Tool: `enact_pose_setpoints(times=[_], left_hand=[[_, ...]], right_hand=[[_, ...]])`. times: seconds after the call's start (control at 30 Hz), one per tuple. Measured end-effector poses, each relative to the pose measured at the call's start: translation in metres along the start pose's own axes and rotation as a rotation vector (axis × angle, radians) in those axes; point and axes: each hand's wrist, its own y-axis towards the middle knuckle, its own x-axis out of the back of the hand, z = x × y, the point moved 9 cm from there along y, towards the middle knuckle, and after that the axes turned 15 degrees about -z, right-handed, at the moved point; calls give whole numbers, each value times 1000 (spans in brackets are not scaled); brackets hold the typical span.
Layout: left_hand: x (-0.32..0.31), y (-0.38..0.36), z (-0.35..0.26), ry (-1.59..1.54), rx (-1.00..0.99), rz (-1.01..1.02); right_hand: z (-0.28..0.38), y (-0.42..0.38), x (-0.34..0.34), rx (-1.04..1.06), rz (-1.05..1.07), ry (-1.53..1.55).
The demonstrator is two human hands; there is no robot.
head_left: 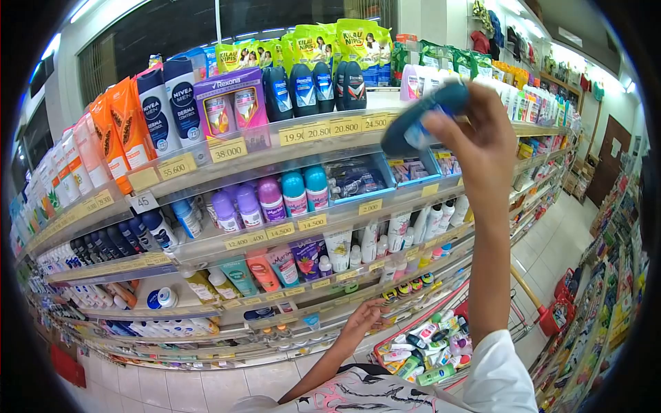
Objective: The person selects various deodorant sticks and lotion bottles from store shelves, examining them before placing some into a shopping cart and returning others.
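Note:
My right hand (482, 131) is raised at the top shelf, its fingers closed on a dark blue deodorant bottle (413, 127) that is tilted and slightly blurred. Similar dark roll-on bottles (303, 89) stand upright on that shelf, left of the held bottle, beside a purple Rexona box (233, 103). Low in the view, my left hand (365, 318) is near a lower shelf with small round yellow and black items (406, 288). Its fingers are apart and hold nothing visible. A red-rimmed basket (377, 354) full of mixed bottles is below and to its right.
Price-tagged shelf edges (275, 141) run across the front. Purple, pink and teal roll-ons (270, 198) stand on the second shelf. An aisle of white tiles (544, 241) lies at the right, with a red-and-yellow trolley handle (527, 286) and another stocked shelf (599, 330).

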Motion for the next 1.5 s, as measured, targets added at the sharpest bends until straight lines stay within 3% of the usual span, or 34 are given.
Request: enact_pose_setpoints(times=[0.27, 0.67, 1.1, 1.5], left_hand=[[39, -11, -8, 24, -11, -122], [75, -22, 15, 36, 27, -222], [81, -28, 30, 47, 103, -250], [88, -31, 34, 57, 110, -249]], right_hand=[[-43, 46, -86, 21, 143, -52], [-86, 36, -155, -6, 288, -197], [-105, 19, -171, -99, 437, -193], [-102, 53, -137, -59, 321, -234]])
